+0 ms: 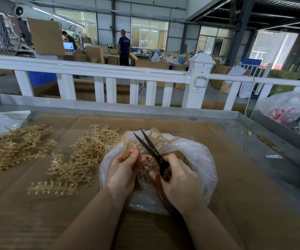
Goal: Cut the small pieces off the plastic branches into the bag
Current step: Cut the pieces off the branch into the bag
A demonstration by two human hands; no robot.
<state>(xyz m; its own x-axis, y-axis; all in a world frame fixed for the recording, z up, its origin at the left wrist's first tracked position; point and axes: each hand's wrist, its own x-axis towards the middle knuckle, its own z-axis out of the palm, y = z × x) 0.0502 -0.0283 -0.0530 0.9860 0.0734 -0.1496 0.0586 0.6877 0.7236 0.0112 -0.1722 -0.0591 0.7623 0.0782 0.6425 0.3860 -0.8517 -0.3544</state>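
right hand gripping scissors, blades parted, pointing away

A white railing with a thick post runs behind the far edge of the table, which has a grey metal rim and brown cardboard on top. Beyond it is a large workshop hall with big windows in the far wall, giving daylight. Cardboard boxes stand on the floor, and people work there. A standing fan is near the post.
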